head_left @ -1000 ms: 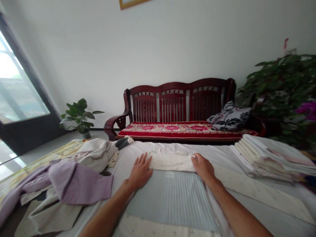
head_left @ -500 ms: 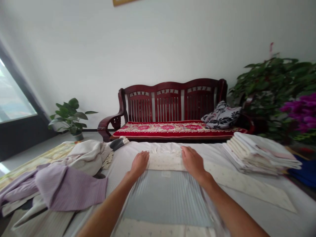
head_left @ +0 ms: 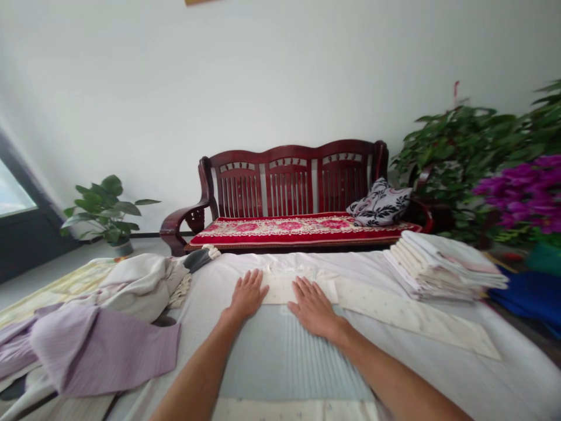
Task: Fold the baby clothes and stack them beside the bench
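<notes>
A long-sleeved top [head_left: 267, 351], pale blue and ribbed in the middle with cream dotted bands, lies spread on the white cloth [head_left: 204, 316]. My left hand [head_left: 248, 293] rests flat on the left end of its upper cream band, fingers apart. On the same band, near its middle and reaching onto the blue part, lies my right hand [head_left: 313, 304], palm down with fingers spread. One cream sleeve [head_left: 416, 313] stretches out to the right. Neither hand grips the fabric.
Rumpled lilac [head_left: 105, 351] and cream clothes [head_left: 140, 286] are heaped at left. A stack of folded cloths [head_left: 442, 266] stands at right. Behind is a wooden bench [head_left: 289, 193] with a patterned cushion [head_left: 381, 203]. Potted plants [head_left: 107, 213] flank it.
My right hand has moved left and inward from the band's right part, and its fingers are now spread flat. My left hand's fingers have opened out. The view has shifted slightly right.
</notes>
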The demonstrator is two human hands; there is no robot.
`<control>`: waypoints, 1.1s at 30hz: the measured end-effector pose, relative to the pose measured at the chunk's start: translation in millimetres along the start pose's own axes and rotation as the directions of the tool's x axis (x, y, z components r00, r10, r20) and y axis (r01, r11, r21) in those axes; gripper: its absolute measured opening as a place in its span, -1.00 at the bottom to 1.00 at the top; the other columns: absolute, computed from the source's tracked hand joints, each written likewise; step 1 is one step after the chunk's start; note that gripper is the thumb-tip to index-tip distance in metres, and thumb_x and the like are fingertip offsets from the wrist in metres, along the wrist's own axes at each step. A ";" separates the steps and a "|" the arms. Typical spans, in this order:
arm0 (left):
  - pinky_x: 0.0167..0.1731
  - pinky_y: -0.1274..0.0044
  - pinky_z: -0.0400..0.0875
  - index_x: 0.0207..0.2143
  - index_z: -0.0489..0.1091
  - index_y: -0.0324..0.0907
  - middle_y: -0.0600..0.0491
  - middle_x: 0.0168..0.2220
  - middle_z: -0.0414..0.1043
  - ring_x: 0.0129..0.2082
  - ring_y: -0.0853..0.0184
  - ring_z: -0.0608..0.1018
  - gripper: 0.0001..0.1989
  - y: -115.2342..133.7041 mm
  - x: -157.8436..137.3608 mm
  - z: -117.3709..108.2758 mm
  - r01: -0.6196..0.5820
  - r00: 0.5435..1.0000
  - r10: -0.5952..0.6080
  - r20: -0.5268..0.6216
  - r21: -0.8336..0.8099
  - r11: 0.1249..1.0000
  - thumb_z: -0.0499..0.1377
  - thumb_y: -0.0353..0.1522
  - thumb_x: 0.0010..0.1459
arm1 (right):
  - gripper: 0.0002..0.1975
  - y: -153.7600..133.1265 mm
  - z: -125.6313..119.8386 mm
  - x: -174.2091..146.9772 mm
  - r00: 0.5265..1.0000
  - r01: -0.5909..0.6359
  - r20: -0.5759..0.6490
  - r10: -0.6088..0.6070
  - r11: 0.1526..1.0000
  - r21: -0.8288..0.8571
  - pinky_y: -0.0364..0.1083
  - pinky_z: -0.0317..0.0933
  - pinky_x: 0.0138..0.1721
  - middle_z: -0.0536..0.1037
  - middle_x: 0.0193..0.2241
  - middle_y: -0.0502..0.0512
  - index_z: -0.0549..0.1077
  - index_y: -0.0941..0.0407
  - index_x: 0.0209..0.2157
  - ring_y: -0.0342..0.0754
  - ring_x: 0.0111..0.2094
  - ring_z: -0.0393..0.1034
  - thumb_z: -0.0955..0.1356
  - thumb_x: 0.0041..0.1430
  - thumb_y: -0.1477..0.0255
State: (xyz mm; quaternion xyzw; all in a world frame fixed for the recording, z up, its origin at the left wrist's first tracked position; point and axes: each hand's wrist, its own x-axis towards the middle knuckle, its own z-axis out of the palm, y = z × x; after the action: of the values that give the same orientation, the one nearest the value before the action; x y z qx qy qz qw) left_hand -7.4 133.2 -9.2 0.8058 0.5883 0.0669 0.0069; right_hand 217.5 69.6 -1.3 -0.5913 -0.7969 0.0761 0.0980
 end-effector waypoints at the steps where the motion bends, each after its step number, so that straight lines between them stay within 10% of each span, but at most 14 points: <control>1: 0.31 0.11 0.01 0.40 0.02 -0.20 -0.13 0.43 -0.03 0.42 0.00 0.02 -0.38 0.4 0.2 -0.4 0.002 1.000 -0.002 0.004 0.001 1.000 -0.14 -0.13 0.39 | -0.27 9.6 -2.8 -5.8 1.000 -0.025 -0.001 0.025 0.999 -0.022 0.17 -0.36 0.38 -0.06 0.42 0.27 0.05 0.25 0.39 0.13 0.43 -0.25 0.03 0.38 0.08; 9: 0.30 0.07 -0.03 0.39 0.03 -0.16 -0.12 0.43 -0.05 0.42 -0.01 0.02 -0.40 3.4 -3.7 -9.8 -0.003 0.999 0.002 0.043 0.026 1.000 -0.13 -0.14 0.40 | -0.34 51.8 -15.0 -34.5 0.989 -0.146 0.005 0.147 0.986 -0.082 0.21 -0.28 0.36 -0.03 0.42 0.23 0.08 0.21 0.39 0.10 0.43 -0.22 0.06 0.39 0.16; 14: 0.35 0.13 -0.10 0.32 0.18 -0.25 -0.17 0.38 0.10 0.41 0.03 0.07 -0.49 32.6 -8.3 -24.3 -0.004 0.999 0.005 -0.032 0.044 0.999 -0.12 -0.32 0.39 | -0.49 78.4 -38.6 -52.2 0.971 -0.230 -0.073 0.229 0.973 -0.001 0.05 0.02 0.25 0.34 0.27 0.21 0.34 0.10 0.23 0.06 0.29 0.18 0.06 0.41 0.28; 23: 0.34 0.05 -0.08 0.41 -0.02 -0.05 -0.06 0.45 -0.13 0.44 0.02 -0.06 -0.37 136.3 -30.2 -21.3 -0.418 0.904 0.428 -0.019 -0.254 0.872 -0.14 -0.06 0.39 | -0.64 140.5 -83.2 -115.8 0.830 -0.558 -0.141 0.540 0.809 -0.186 0.05 0.22 -0.03 0.52 0.02 0.24 0.52 0.11 -0.10 0.15 0.06 0.39 0.13 0.32 0.45; 33: 0.33 -0.06 -0.24 0.38 0.08 -0.02 -0.10 0.44 -0.06 0.44 -0.03 -0.07 -0.38 152.4 -33.7 3.4 -0.441 0.891 0.455 0.011 -0.229 0.868 -0.06 -0.05 0.35 | -0.64 192.5 -93.4 -162.3 0.616 -0.783 -0.150 0.773 0.581 -0.222 0.15 0.25 -0.13 0.52 -0.01 0.41 0.55 0.17 -0.10 0.29 0.02 0.43 0.17 0.25 0.52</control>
State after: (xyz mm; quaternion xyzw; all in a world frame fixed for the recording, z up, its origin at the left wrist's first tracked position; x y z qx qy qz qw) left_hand 127.3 54.6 -2.2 0.9161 0.3739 0.1055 0.0992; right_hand 464.8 -29.6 32.8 -0.8890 -0.4578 -0.0070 -0.0110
